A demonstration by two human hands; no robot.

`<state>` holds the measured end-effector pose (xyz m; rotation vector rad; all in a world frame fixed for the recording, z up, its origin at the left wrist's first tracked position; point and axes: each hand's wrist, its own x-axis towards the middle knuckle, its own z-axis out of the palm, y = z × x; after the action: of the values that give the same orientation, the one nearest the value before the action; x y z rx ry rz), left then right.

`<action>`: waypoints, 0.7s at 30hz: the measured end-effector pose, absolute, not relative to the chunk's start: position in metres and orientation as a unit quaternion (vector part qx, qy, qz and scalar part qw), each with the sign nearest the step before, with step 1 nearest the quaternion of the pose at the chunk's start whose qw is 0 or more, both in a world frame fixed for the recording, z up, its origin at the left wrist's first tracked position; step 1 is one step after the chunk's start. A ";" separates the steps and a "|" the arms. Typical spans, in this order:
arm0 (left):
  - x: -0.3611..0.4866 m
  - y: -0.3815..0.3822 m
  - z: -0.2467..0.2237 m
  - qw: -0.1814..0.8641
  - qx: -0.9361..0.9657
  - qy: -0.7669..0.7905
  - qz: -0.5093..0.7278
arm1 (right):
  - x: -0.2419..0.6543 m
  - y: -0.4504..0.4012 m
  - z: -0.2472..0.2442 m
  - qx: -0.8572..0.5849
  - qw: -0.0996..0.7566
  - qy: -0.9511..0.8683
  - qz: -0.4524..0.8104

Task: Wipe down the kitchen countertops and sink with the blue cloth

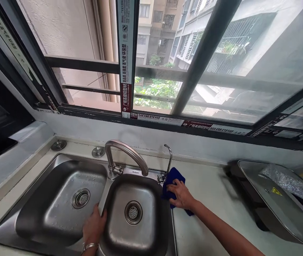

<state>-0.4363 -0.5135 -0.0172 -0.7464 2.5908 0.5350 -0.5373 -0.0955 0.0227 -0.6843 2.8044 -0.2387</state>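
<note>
A dark blue cloth point(174, 175) lies bunched over the right rim of the sink, beside the small thin tap point(169, 156). My right hand point(181, 195) presses on it, fingers bent into the fabric, and part of the cloth hangs out below my palm. On the steel divider point(105, 193) between the two basins, my left hand point(95, 225) grips with thumb and fingers on either side; some fingers are hidden. The right basin point(132, 236) and the wet left basin point(60, 217) each show a drain strainer. A curved steel faucet point(127, 151) arches over the right basin.
On the right of the white counter point(204, 199) stands a large lidded appliance point(271, 202) with a silvery wrapped piece on top. Two round metal caps, one of them a nearer cap point(98, 152), sit behind the left basin. A framed window point(156, 122) rises behind the sink.
</note>
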 end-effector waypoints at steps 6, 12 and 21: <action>-0.436 -0.512 -0.022 0.192 -0.279 0.920 0.196 | -0.561 -0.052 0.019 -0.041 -0.018 0.978 -0.203; -0.437 -0.511 -0.020 0.197 -0.282 0.918 0.198 | -0.611 -0.046 0.030 -0.163 -0.063 0.946 -0.274; -0.439 -0.512 -0.025 0.208 -0.295 0.913 0.188 | -0.655 -0.083 0.004 -0.259 0.046 0.955 -0.139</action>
<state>-0.4391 -0.5122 -0.0246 -0.8215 2.5431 0.5237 -0.6553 -0.0829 0.0041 -0.7918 2.9132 -0.4252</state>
